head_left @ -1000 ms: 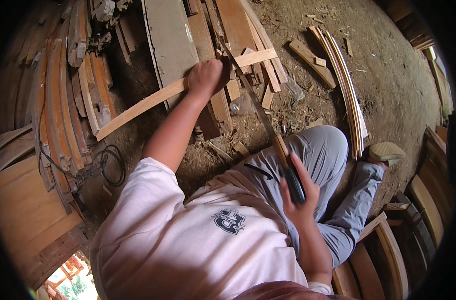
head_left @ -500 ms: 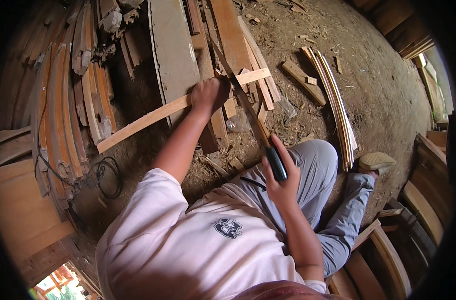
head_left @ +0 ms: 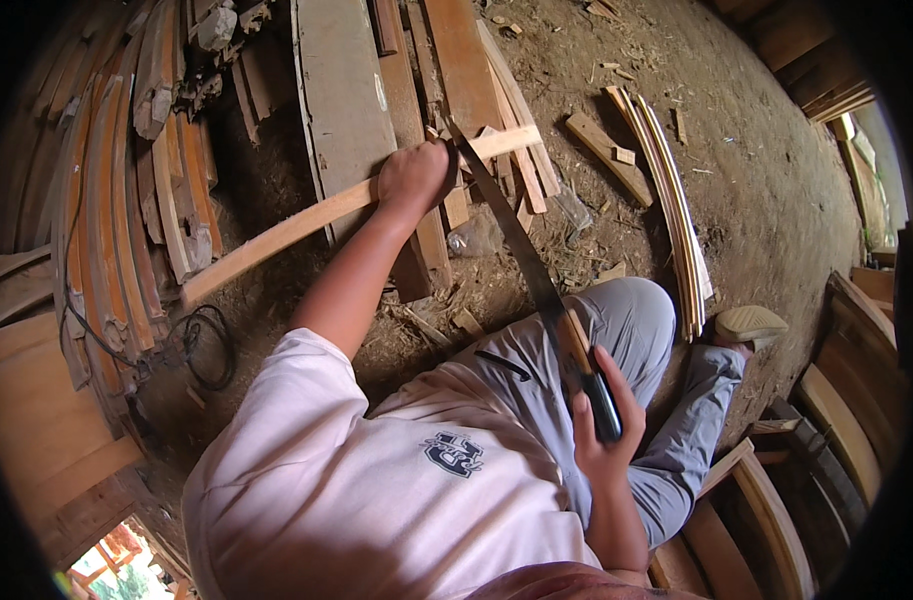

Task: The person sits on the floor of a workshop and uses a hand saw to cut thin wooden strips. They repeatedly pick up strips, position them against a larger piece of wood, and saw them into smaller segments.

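Now — left hand [head_left: 413, 178] clamps the wooden strip [head_left: 286, 232] | right hand [head_left: 601, 425] grips the handsaw [head_left: 521, 255] — blade on strip.

Wooden strip [head_left: 296, 228] across stacked planks [head_left: 416, 90], saw [head_left: 536, 280] right of it, curved slats [head_left: 676, 210] farther right.
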Motion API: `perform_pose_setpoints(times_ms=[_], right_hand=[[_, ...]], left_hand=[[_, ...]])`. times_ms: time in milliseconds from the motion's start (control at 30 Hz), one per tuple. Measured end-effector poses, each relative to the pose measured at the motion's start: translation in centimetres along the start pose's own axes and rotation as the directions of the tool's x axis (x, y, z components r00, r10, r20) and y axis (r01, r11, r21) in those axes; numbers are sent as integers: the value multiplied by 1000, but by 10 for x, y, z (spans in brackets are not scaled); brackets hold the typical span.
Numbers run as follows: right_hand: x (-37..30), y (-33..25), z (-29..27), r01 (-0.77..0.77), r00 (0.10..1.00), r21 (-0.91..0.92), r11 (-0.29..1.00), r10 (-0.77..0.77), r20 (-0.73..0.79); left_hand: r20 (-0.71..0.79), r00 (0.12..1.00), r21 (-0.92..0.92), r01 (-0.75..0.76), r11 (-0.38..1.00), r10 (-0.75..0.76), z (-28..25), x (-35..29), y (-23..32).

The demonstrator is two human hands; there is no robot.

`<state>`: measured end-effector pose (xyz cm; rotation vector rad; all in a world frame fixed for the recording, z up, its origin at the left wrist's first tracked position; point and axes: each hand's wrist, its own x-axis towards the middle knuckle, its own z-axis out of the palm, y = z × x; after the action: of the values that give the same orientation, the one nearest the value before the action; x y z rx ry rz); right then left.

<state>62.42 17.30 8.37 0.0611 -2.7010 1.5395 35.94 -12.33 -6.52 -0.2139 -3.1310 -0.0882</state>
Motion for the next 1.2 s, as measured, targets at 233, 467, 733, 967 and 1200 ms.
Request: perform_pose_setpoints(times_ms=[233,467,733,967,1200], right_hand=[[83,8,81,39,998,162,986,-31,-46],[90,3,102,119,991,259,958,-98,-92],[87,9,105,68,998,282,957,-61,-35],[77,5,86,18,1000,209,978,-15,-18],[0,-17,10,50,996,-1,999,-50,73]], left_hand=[[-89,986,-143,126,982,-139,3,-10,-7],[-127,988,-95,-99,990,87,-8,1,-16],[-220,941,-69,-278,958,257,-3,-8,-28],[-303,950,-154,-130,980,78,7,-11,-32],[-228,969,-13,-105,994,99,-6,-15,-26]])
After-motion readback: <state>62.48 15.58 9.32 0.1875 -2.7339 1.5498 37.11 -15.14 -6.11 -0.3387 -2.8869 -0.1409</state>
